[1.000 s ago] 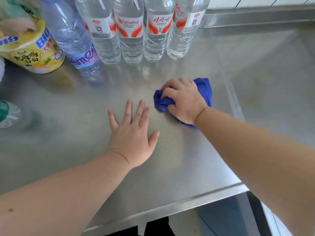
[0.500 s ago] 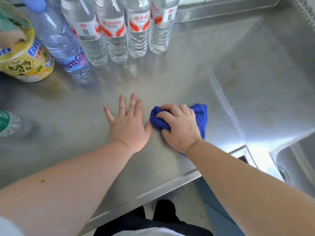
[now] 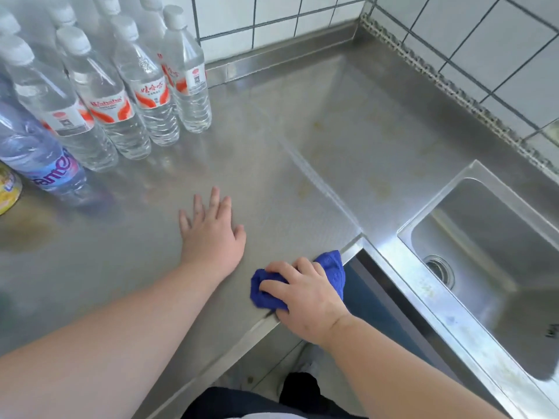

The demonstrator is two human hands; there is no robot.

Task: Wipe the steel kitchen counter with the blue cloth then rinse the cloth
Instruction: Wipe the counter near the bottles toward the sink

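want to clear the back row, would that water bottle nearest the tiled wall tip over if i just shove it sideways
Probably, if shoved high. The water bottle is tall and narrow on a small base, standing on smooth steel counter, so a low push may slide it instead. It looks full, so likely heavy for its size. Its neighbour stands close on its left, so it could knock that.

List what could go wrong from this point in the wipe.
1. The blue cloth, gripped by the right hand, already overhangs the counter's front edge; another stroke that way might sweep dirt onto the floor.
2. Yellowish stains farther back toward the sink could get missed.
3. A wide stroke toward the upright water bottles might topple one.
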